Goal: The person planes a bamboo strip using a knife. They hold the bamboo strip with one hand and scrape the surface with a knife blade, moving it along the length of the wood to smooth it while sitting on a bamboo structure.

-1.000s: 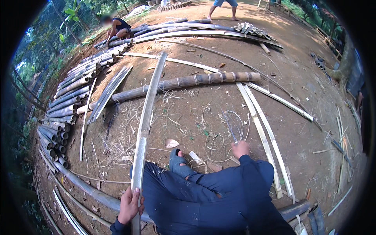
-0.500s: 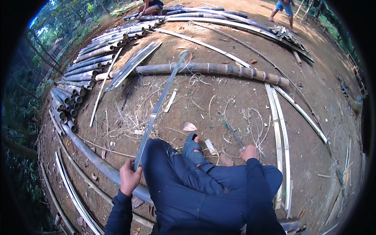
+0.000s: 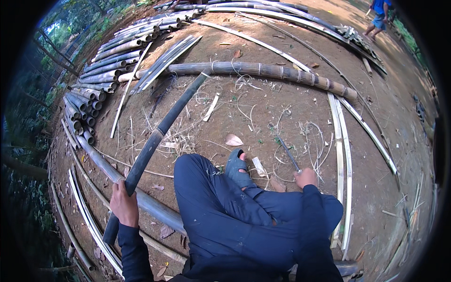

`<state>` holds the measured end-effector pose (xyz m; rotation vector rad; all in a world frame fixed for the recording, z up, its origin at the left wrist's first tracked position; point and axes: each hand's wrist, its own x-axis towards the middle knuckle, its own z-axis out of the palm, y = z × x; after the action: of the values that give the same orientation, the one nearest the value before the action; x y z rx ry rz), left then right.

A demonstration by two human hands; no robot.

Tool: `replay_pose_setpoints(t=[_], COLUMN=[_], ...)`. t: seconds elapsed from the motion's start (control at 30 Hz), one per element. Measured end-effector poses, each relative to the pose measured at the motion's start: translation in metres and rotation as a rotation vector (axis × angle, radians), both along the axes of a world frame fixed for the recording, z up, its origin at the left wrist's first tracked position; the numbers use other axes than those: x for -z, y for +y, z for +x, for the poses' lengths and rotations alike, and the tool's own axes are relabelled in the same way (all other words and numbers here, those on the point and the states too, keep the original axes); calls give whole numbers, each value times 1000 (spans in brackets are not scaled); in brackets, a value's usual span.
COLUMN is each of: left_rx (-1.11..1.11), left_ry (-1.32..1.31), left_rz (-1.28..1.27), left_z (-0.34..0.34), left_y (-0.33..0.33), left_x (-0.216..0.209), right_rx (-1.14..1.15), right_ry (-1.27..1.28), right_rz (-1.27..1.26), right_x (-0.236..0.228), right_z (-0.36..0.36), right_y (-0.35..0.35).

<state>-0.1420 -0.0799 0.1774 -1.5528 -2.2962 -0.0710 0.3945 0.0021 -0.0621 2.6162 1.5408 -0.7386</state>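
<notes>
My left hand [image 3: 124,205] is closed around a long split bamboo slat [image 3: 149,145], near its lower end. The slat slants up and to the right, its dark outer face and a node ring showing. Its far tip overlaps the thick bamboo pole [image 3: 263,69] in the picture; whether they touch I cannot tell. My right hand [image 3: 307,178] grips a knife [image 3: 288,153] beside my right knee, its narrow dark blade pointing forward and left, low over the ground. The knife's handle is mostly hidden in my fist.
Cut bamboo poles [image 3: 123,47] lie stacked at the far left. Pale bamboo strips [image 3: 339,155] rest on the dirt to my right. Curled shavings [image 3: 176,138] litter the ground before my sandalled foot [image 3: 238,171]. Another person [image 3: 378,16] stands at the far right.
My left hand has moved left with the slat, which has turned from its narrow edge to its broad dark face. My right hand and the knife have barely moved. The view has shifted slightly.
</notes>
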Motion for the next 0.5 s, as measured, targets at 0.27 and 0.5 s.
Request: replay_pose_setpoints(t=[0.27,0.5], left_rx=[-220,-96], left_ry=[83,-416], left_rz=[-64,-159], left_z=[-33,-70], left_y=[-32,-35], left_x=[19,-8], right_rx=[-50,-40], right_ry=[5,-34], right_rz=[40,32], right_x=[-2,10], right_z=[-5,2], right_y=[3,0])
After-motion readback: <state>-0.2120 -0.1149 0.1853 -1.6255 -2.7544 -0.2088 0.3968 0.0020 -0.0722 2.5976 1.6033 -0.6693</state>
